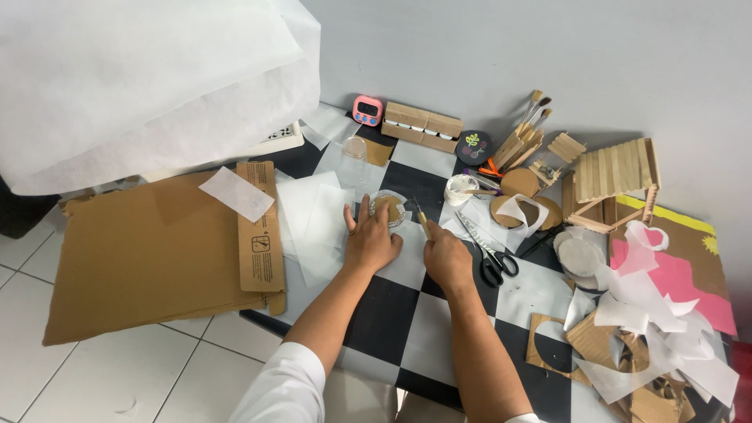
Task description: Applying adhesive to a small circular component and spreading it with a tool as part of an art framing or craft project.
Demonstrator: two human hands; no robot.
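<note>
My left hand (370, 239) lies flat on a sheet of translucent paper, its fingers pressing a round cardboard disc (389, 208) against the black-and-white checkered board (407, 313). Beside it, my right hand (446, 254) is closed around a pencil-like tool (421, 219) with its tip pointing at the disc's right edge. Black-handled scissors (489, 254) lie just right of that hand.
A large flattened cardboard box (149, 251) lies at left under white sheets (141, 70). Behind the hands stand a pink timer (366, 110), small paint pots (421, 125), brushes (533, 117), a glue cup (460, 189) and a wooden stick house (615, 180). Paper and cardboard scraps (650, 337) pile at right.
</note>
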